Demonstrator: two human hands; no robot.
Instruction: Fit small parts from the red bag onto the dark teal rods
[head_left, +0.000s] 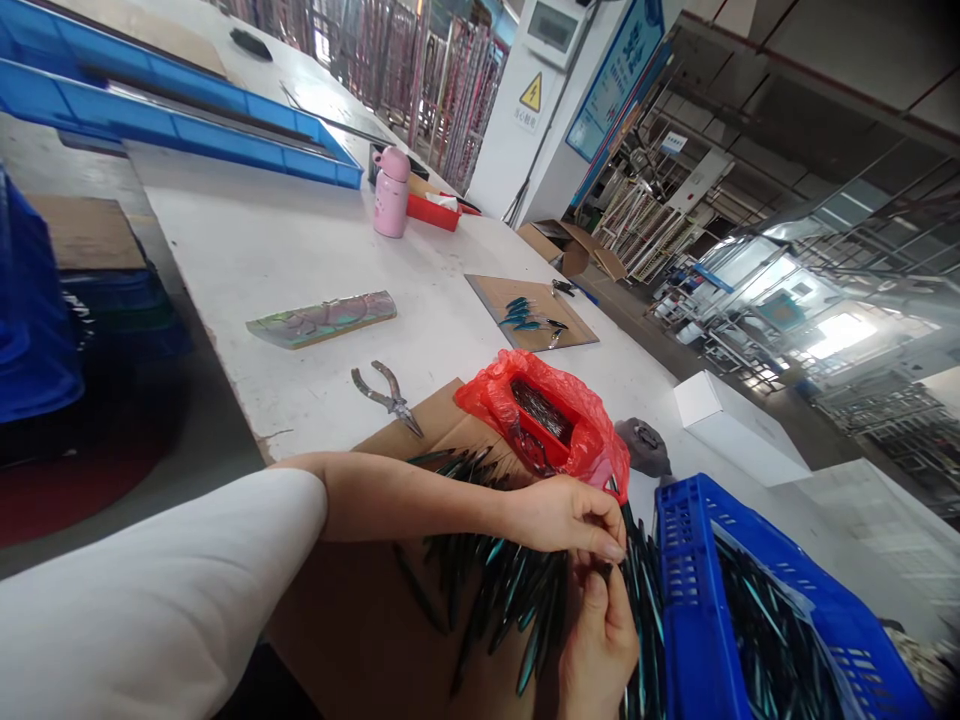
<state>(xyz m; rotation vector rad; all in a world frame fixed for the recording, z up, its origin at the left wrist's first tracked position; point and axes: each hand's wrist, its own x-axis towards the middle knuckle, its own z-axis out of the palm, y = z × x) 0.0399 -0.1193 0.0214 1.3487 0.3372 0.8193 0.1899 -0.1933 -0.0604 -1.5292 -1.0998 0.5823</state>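
Note:
My left hand (562,515) reaches across a brown cardboard sheet (360,620) and pinches a dark teal feather-shaped piece. My right hand (600,640) comes up from below and grips the same piece, fingertips meeting at about the same spot. A pile of dark teal pieces (502,590) lies spread on the cardboard under both hands. Just beyond the hands sits a red tray wrapped in a red plastic bag (555,420), holding more dark pieces.
A blue plastic crate (690,600) full of teal pieces stands at the right. Pliers (386,395) lie on the white table (300,250), with an iridescent strip (322,318), a pink bottle (392,192), a second cardboard (532,312) and a white box (735,425) beyond.

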